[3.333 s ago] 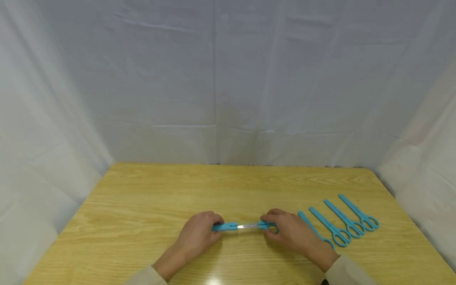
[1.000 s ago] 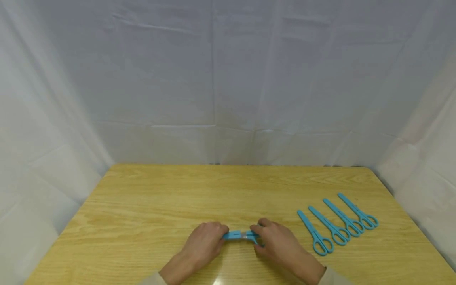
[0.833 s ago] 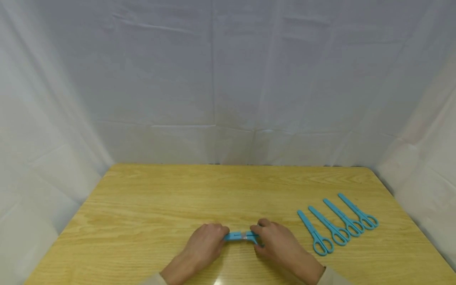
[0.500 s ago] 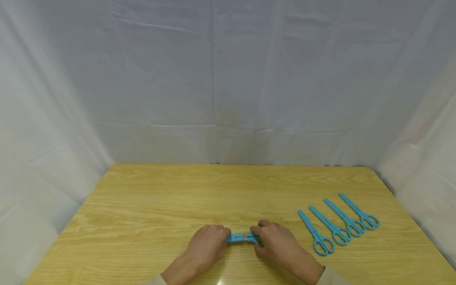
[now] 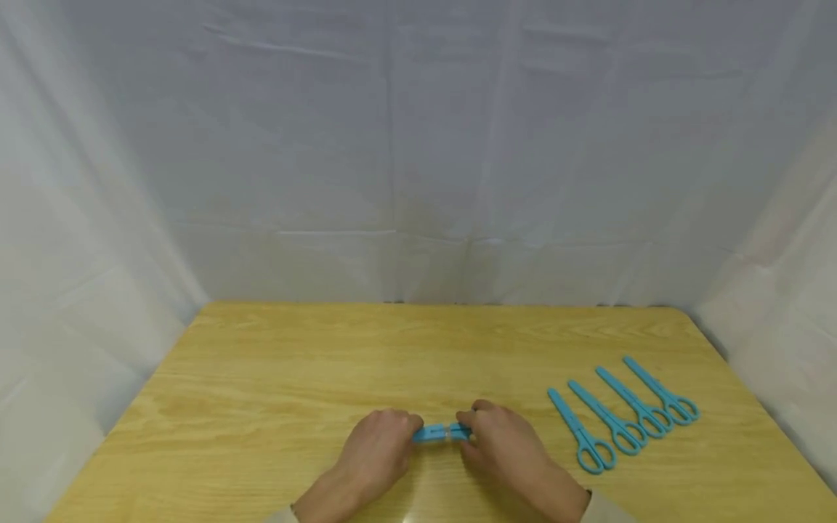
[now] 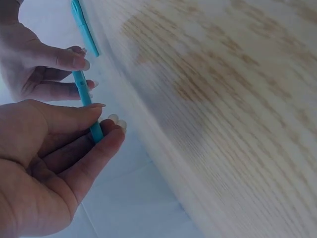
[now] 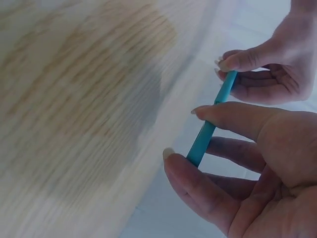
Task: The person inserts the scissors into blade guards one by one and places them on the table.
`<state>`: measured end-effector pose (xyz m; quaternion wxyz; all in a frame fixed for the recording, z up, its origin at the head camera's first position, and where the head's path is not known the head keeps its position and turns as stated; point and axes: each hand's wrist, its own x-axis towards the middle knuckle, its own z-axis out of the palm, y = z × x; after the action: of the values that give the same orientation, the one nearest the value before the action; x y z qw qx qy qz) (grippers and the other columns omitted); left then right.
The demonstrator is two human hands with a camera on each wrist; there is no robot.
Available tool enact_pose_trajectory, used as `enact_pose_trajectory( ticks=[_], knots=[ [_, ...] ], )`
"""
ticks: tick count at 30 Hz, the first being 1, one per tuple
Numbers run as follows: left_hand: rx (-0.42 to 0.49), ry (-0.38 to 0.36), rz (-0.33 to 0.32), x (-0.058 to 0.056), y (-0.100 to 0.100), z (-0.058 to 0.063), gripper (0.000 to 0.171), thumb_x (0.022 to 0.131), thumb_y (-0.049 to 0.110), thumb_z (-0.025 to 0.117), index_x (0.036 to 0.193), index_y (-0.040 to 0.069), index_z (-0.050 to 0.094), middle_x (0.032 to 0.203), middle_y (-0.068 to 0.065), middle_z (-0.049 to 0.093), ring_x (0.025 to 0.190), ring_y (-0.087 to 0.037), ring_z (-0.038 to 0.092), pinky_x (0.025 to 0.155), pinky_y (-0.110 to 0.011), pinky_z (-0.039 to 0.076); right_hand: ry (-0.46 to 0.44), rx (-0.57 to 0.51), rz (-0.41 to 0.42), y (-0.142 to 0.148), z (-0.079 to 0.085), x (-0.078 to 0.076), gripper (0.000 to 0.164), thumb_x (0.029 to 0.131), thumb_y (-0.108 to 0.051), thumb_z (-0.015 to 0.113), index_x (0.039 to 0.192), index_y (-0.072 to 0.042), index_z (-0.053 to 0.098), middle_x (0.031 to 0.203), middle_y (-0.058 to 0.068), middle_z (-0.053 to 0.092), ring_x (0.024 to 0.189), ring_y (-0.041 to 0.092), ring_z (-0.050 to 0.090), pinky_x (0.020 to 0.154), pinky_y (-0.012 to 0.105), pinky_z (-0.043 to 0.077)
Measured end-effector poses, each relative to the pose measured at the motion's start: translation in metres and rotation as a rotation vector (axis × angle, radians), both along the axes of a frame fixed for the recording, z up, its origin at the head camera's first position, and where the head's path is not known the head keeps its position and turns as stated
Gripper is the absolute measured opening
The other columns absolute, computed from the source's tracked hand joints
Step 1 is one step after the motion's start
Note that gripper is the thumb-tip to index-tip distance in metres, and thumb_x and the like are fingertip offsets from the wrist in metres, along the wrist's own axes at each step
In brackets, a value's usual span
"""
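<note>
In the head view my left hand (image 5: 375, 452) pinches a light-blue blade cover (image 5: 428, 434) between thumb and fingers. My right hand (image 5: 508, 449) grips the blue handle end of a pair of scissors (image 5: 461, 431), partly hidden by the fingers. The cover encloses most of the blades; a narrow strip of metal shows between cover and handle. Held level near the table's front, the two parts lie in one line. The left wrist view shows the cover (image 6: 96, 132) at my left fingertips; in the right wrist view the scissors' handle (image 7: 202, 141) lies between my right thumb and fingers.
Several matching covered scissors (image 5: 624, 414) lie side by side in a slanting row on the right of the wooden table (image 5: 314, 349), handles toward me. White sheeting (image 5: 425, 160) hangs behind the table and along both sides.
The cover has slid over the blades, so the long bare stretch of metal has shrunk to a narrow strip. Both hands have come closer together and slightly toward me.
</note>
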<state>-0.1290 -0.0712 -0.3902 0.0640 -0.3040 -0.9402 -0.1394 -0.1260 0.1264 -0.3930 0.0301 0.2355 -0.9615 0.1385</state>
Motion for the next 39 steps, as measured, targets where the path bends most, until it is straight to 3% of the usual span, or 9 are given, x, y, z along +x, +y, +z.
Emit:
enact_pose_trajectory(
  ticks=[7, 14, 23, 32, 39],
  knots=[
    [0.011, 0.018, -0.005, 0.000, 0.003, -0.002, 0.019, 0.070, -0.007, 0.070, 0.069, 0.011, 0.063, 0.061, 0.005, 0.056, 0.055, -0.007, 0.052, 0.048, -0.022, 0.042, 0.034, -0.002, -0.005, -0.004, 0.000, 0.001, 0.028, 0.075, -0.015, 0.080, 0.101, -0.007, 0.073, 0.085, 0.004, 0.062, 0.071, 0.017, 0.061, 0.056, 0.029, 0.049],
    [0.048, -0.028, -0.025, 0.000, 0.002, -0.001, 0.016, 0.074, -0.006, 0.071, 0.072, 0.009, 0.067, 0.064, 0.004, 0.059, 0.056, -0.005, 0.053, 0.050, -0.019, 0.043, 0.029, -0.037, 0.009, 0.000, 0.000, 0.004, 0.033, 0.076, -0.018, 0.080, 0.105, -0.006, 0.071, 0.092, 0.006, 0.063, 0.076, 0.018, 0.063, 0.061, 0.031, 0.052],
    [0.080, -0.046, -0.033, -0.001, 0.002, -0.001, 0.017, 0.073, -0.005, 0.071, 0.070, 0.010, 0.066, 0.062, 0.007, 0.056, 0.054, -0.002, 0.047, 0.049, -0.019, 0.041, -0.020, -0.017, 0.106, 0.009, 0.002, 0.004, 0.039, 0.075, -0.011, 0.080, 0.112, -0.006, 0.068, 0.096, 0.004, 0.058, 0.075, 0.014, 0.060, 0.059, 0.027, 0.050],
    [0.095, -0.083, -0.050, -0.004, -0.002, -0.003, 0.010, 0.076, 0.001, 0.075, 0.080, 0.009, 0.071, 0.072, 0.005, 0.063, 0.060, -0.001, 0.052, 0.054, -0.017, 0.044, 0.064, 0.062, 0.114, 0.010, 0.004, 0.003, 0.039, 0.071, -0.020, 0.083, 0.108, -0.015, 0.070, 0.096, 0.002, 0.060, 0.071, 0.016, 0.060, 0.054, 0.029, 0.048],
    [0.125, -0.031, -0.064, -0.006, -0.008, -0.006, 0.013, 0.074, 0.003, 0.076, 0.084, 0.009, 0.071, 0.077, 0.004, 0.064, 0.067, -0.005, 0.058, 0.057, -0.020, 0.047, 0.035, 0.050, 0.124, 0.011, 0.006, 0.002, 0.040, 0.072, -0.018, 0.082, 0.108, -0.013, 0.069, 0.095, 0.002, 0.059, 0.076, 0.017, 0.057, 0.059, 0.030, 0.050]
  ],
)
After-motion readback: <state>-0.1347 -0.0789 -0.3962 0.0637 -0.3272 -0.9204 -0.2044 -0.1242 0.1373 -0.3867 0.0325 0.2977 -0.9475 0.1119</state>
